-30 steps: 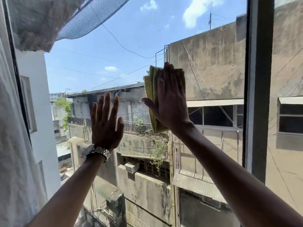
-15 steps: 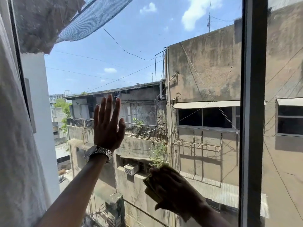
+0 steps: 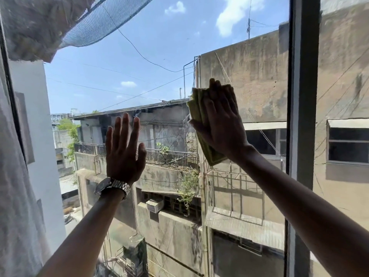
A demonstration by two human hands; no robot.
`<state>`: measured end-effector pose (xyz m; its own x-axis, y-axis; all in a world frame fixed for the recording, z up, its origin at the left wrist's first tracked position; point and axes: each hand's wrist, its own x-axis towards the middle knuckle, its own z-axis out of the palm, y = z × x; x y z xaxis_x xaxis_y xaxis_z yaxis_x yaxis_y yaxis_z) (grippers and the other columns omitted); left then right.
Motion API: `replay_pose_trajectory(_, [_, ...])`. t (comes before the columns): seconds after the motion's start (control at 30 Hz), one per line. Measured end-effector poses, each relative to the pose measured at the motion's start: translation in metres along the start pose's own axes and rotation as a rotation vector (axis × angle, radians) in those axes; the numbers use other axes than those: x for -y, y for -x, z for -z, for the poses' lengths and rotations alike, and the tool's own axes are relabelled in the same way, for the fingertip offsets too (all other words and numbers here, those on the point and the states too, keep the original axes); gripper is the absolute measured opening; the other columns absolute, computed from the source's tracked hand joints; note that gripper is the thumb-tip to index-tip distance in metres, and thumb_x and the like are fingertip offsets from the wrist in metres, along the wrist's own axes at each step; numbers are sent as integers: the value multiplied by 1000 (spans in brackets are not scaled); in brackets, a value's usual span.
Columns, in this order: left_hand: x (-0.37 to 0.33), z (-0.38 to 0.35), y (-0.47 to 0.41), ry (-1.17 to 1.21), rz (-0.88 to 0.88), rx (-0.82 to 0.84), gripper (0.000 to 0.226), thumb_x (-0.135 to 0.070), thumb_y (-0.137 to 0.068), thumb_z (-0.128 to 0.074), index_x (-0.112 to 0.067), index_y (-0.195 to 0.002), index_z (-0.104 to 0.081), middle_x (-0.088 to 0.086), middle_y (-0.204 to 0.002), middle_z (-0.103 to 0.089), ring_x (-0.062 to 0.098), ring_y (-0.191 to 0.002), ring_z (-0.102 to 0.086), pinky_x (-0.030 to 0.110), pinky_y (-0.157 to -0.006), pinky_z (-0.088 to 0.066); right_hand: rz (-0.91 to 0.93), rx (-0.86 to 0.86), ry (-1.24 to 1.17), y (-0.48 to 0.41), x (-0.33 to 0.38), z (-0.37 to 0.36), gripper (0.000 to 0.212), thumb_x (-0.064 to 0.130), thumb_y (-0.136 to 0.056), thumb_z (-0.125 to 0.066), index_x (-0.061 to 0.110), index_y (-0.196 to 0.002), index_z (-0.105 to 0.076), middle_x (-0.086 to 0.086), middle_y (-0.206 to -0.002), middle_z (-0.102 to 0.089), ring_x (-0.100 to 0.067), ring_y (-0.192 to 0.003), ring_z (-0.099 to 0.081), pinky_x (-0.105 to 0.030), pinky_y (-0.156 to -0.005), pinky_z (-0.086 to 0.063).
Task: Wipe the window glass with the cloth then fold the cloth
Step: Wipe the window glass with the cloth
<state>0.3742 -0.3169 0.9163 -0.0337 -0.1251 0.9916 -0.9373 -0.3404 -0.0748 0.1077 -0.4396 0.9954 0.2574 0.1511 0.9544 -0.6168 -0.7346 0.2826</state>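
Grip R: right hand point(image 3: 218, 124) lying flat, fingers spread a little, pinning the cloth point(image 3: 199, 116) to the window glass point(image 3: 159, 62). No pinch; I'm pressing w/ the palm so the whole pad drags.
Grip L: left hand point(image 3: 124, 150) wide open, holding nothing, palm toward the pane. I'm reading it as a brace while the R arm is sweeping; can't tell if the palm is actually touching.
Cloth: yellow-green, sitting in several layers, upper middle of the pane, well short of the window frame point(image 3: 302, 116) post on the R.
Stage: wiping is underway, I judge; folding not yet begun.
Watch: wristwatch point(image 3: 113, 187) riding on the L wrist, clear of the glass.
Hidden: most of the cloth is sitting under the R hand, only the L edge and bottom corner showing. Smears or dirt on the glass are hard to make out vs the buildings behind. Pane's lower edge is cut off; L edge is partly behind a pale curtain point(image 3: 14, 176).
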Motion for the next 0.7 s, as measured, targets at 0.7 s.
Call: replay_pose_trajectory(0.7, [3, 4, 0, 13, -15, 28, 62, -38, -104, -18, -21, -163, -13, 11, -173, -14, 26, -162, -9, 50, -132, -12, 562, 308, 79, 179, -8, 6, 76, 63, -107, -25, 7, -158, -18, -21, -163, -22, -35, -157, -12, -48, -132, 3])
